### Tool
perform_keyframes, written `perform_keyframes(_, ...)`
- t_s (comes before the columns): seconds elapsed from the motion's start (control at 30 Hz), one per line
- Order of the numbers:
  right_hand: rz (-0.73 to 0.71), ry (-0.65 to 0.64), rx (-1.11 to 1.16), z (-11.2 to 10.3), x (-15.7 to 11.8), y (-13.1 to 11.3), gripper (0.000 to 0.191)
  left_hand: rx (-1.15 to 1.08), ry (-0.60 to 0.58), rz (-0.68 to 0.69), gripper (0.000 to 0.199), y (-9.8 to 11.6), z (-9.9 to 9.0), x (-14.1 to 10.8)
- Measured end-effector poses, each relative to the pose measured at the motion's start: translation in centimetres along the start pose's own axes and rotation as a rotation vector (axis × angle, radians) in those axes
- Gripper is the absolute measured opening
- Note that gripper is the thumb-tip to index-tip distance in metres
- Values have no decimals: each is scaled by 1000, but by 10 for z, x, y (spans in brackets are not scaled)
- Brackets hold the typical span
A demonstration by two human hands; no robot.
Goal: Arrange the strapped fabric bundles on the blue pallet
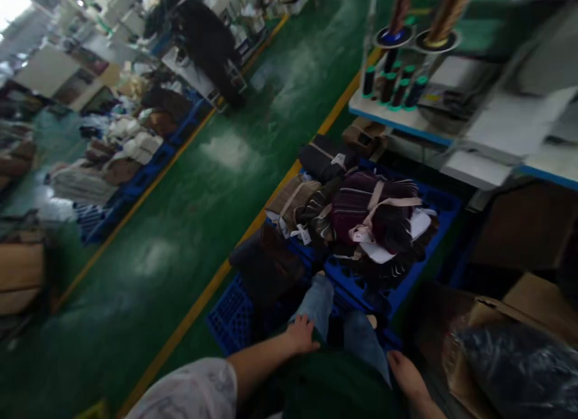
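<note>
My left hand (301, 335) rests on the upper part of my jeans, fingers apart, holding nothing. On the other side, my right hand (405, 374) hangs beside my right thigh; its fingers are blurred and partly turned away. Between the hands is a dark green apron (338, 383). Beyond my feet, blue pallets (440, 208) carry tied fabric bundles: a maroon striped one (354, 199), a tan one (293, 202) and a dark one (327, 157). Neither hand touches the bundles.
A sewing table (406, 121) with thread cones stands at the upper right. An open carton (478, 322) with plastic-wrapped material (519, 359) is at my right. Left, a green aisle (194, 208) with yellow lines separates me from more loaded pallets (93, 217).
</note>
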State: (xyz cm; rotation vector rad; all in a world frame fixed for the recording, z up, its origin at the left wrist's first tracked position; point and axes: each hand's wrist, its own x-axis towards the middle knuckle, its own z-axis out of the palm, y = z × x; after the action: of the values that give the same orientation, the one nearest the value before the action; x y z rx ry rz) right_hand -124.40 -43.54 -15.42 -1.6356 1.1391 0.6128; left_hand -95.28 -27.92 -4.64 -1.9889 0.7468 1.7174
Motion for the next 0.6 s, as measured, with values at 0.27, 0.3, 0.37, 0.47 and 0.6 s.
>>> perform_keyframes(0.27,38,-52,-134,-47,47,-97,49,-312,40,-5,85,-42,-23,17)
perform_keyframes(0.3,35,-56,-146,-49,51,-109,49,-352,36,10,78,-48,-24,18)
perform_keyframes(0.37,20,-75,-179,-53,60,-130,46,-441,36,39,66,-61,-24,19)
perform_keyframes(0.47,-17,-128,-249,-63,71,-154,40,-599,53,59,55,-79,-18,17)
perform_keyframes(0.6,-52,-190,-364,-88,86,-177,35,-815,79,7,49,-98,4,-6)
